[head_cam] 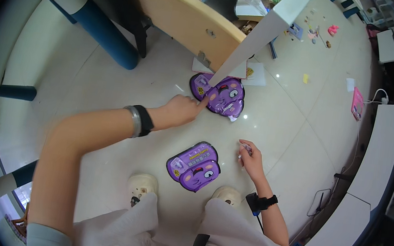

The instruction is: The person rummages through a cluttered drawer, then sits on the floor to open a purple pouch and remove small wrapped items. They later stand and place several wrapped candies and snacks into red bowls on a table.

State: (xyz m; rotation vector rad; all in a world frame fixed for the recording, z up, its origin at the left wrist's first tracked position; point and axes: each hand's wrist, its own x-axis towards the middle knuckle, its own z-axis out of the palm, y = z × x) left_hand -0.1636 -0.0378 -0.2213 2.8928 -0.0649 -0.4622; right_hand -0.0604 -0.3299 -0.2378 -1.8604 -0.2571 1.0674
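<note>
My left hand (182, 110) reaches forward with its index finger extended onto a purple cartoon-face candy package (227, 96). That package lies on the tiled floor, partly under a white furniture leg, and looks crinkled and shiny. Another purple package (198, 168) of like design lies flat between my feet and bears writing. On the right, my right hand (251, 157) is held over the floor, its fingers closed around a small whitish item (247, 149) that I cannot identify.
A wooden furniture panel (191, 21) and a white leg (256, 37) stand ahead. Blue-footed stool legs (106, 34) are at the left. Small toys, including a pink one (332, 30), lie scattered at the far right. White cabinets (375, 154) line the right side.
</note>
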